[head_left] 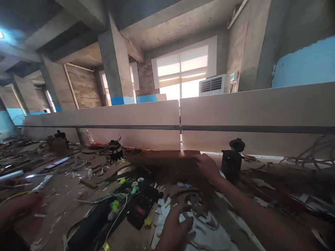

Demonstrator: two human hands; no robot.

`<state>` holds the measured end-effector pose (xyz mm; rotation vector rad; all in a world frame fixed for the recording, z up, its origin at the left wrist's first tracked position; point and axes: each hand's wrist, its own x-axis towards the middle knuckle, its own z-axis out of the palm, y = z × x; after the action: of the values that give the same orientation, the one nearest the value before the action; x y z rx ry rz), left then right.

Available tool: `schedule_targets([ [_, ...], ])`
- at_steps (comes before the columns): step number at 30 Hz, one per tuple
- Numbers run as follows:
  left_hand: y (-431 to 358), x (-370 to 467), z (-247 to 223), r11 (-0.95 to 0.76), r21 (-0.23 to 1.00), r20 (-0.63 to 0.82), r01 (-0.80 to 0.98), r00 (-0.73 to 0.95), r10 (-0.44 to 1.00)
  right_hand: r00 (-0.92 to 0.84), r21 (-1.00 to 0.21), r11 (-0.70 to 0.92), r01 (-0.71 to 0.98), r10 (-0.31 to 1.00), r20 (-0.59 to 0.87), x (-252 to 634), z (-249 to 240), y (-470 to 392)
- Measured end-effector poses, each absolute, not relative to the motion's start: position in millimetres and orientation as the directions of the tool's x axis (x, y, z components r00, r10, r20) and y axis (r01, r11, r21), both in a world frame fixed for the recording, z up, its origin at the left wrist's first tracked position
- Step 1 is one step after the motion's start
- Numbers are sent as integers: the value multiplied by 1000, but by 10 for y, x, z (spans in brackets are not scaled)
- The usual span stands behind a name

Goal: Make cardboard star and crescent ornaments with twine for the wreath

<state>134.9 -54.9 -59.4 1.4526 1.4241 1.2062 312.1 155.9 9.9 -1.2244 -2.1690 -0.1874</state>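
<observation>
My right hand (208,169) reaches forward to the right end of a dark brown box (167,158); its fingers close at the box's upper edge, partly lost in shadow. Nearer to me, my left hand (178,223) hovers with bent fingers and thumb apart over white paper (206,238), and nothing distinct shows in it. Beside it on the paper lies a thin star-shaped piece (206,216). A black device with lit digits (143,205) lies left of my left hand, with small yellow and green pieces around it.
At the left edge is another person's blurred hand (23,205). A black lidded container (231,162) stands right of the box, and a black round object (115,150) stands to its left. A white cable (121,209) crosses the cluttered table. Behind runs a pale partition (131,115).
</observation>
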Motion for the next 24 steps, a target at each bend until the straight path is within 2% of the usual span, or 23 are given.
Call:
schedule_targets([
  [4, -486, 1322, -427, -66, 994, 59, -86, -83, 995, -431, -36, 629, 777, 573, 697, 3067, 435, 1294],
  [8, -352, 1225, -246, 14, 919, -89, -394, -174, 981, -428, 60, 630, 774, 452, 783, 3120, 674, 960],
  [10, -268, 1183, -113, 28, 896, -123, -442, -186, 975, -415, 88, 622, 778, 405, 815, 3181, 749, 800],
  [13, -230, 1138, 164, -1, 866, -93, -500, -162, 982, -401, 122, 618, 777, 337, 852, 3285, 811, 522],
  [19, -658, 1068, 657, -110, 725, 72, -680, -85, 994, -426, 278, 658, 700, 72, 902, 3476, 814, -229],
  [21, -809, 1084, 680, -90, 682, 39, -726, -87, 995, -421, 305, 680, 667, 5, 907, 3543, 792, -484],
  [24, -975, 1133, 586, -45, 673, -124, -738, -173, 977, -441, 325, 705, 631, -19, 898, 3689, 645, -831],
])
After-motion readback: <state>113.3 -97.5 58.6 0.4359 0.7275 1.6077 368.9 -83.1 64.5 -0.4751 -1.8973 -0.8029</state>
